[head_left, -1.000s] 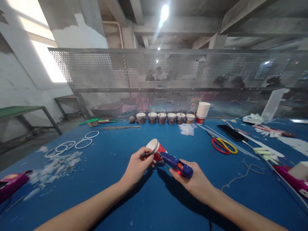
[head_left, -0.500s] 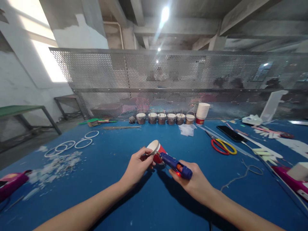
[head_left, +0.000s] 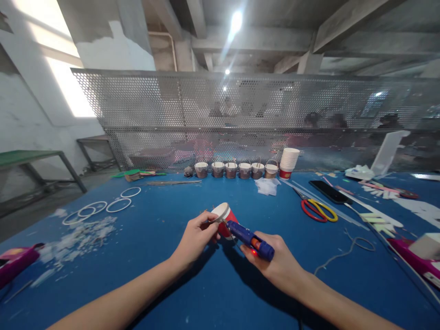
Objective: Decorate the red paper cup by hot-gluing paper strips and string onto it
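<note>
Fingers of the left hand (head_left: 197, 233) pinch a tilted paper cup (head_left: 234, 217) at its rim; those of the right hand (head_left: 277, 256) wrap around a blue glue gun (head_left: 243, 233). A perforated metal screen (head_left: 137, 101) spans the far edge of the blue table (head_left: 220, 293). Over it, between the hands, the gun slants toward the cup, whose mouth faces up and leftward (I cannot tell whether its base touches down). Judging by this pose, good work asks for a steady pinch, a relaxed right wrist and a light, even squeeze for a small, tidy bead. The nozzle (head_left: 227, 223) is at or just beside the cup's rim; fingertips are best placed clear of that probably hot end. Smallest of all, a red light (head_left: 254, 252) glows beneath the gun's body.
</note>
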The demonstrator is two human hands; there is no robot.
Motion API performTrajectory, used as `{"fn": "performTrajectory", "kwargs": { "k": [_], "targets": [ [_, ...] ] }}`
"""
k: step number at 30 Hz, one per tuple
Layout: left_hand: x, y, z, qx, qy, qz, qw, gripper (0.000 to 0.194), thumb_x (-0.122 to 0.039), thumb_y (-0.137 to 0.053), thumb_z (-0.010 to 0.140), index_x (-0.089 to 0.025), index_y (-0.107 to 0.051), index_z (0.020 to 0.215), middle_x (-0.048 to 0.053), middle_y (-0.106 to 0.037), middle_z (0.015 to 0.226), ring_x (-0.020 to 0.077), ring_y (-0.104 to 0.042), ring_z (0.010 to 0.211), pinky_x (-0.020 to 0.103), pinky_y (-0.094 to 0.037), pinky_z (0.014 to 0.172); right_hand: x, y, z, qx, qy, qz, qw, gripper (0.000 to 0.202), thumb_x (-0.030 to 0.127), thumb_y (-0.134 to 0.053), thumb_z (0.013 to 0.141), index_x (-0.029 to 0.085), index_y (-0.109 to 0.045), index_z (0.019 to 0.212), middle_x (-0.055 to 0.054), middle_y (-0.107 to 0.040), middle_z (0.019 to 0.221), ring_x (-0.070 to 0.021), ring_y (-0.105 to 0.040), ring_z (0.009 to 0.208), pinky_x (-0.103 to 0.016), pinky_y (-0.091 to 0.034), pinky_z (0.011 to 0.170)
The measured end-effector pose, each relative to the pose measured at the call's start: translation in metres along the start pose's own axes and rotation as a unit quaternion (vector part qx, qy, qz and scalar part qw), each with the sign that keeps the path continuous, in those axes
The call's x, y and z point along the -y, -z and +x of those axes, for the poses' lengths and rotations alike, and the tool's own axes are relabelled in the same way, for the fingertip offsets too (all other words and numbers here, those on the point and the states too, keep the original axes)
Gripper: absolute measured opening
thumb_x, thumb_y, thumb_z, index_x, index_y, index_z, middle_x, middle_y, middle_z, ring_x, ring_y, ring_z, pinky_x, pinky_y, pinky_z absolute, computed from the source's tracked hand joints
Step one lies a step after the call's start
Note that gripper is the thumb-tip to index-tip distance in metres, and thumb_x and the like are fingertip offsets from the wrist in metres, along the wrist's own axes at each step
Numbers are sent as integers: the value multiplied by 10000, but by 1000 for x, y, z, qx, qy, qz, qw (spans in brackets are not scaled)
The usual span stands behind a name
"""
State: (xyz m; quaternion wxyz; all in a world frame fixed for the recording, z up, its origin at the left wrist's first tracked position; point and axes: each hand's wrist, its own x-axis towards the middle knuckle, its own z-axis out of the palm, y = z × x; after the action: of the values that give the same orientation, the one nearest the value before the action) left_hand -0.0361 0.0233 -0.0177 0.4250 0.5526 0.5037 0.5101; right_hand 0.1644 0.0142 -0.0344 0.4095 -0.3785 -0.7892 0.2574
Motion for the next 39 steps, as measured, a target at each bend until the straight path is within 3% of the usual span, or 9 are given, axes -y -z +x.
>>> {"fn": "performTrajectory", "kwargs": {
  "k": [19,23,29,35,39],
  "targets": [
    [5,5,4,-2,36,-47,998,116,-254,-583,650,-164,-628,708,-42,-520,446,112,-504,432,229,-396,464,9,10,5,-10,-86,88,992,327,424,-563,798,205,-419,602,57,-366,550,-86,-287,501,-221,-297,461],
    [4,6,4,1,36,-48,998,116,-257,-593,643,-161,-636,693,-35,-526,454,110,-503,436,225,-386,466,10,9,4,8,-84,83,993,323,428,-564,799,202,-427,613,54,-371,553,-86,-291,510,-214,-291,454],
    [3,6,5,0,43,-64,997,118,-259,-595,639,-163,-638,694,-38,-515,453,106,-494,430,225,-378,469,11,10,4,-13,-79,74,994,339,417,-559,803,206,-406,586,54,-355,538,-83,-278,499,-212,-275,429],
    [4,5,5,6,41,-56,998,104,-255,-604,654,-165,-633,698,-31,-544,475,107,-502,442,234,-395,481,14,4,1,20,-52,54,997,294,370,-554,821,208,-425,613,44,-414,541,-88,-295,500,-226,-304,452],
    [5,6,5,9,34,-65,997,90,-237,-600,646,-163,-634,684,-33,-538,464,104,-502,439,231,-392,485,11,5,3,3,-53,58,997,293,386,-560,815,206,-440,616,42,-416,543,-91,-304,501,-223,-298,443]
  ]
}}
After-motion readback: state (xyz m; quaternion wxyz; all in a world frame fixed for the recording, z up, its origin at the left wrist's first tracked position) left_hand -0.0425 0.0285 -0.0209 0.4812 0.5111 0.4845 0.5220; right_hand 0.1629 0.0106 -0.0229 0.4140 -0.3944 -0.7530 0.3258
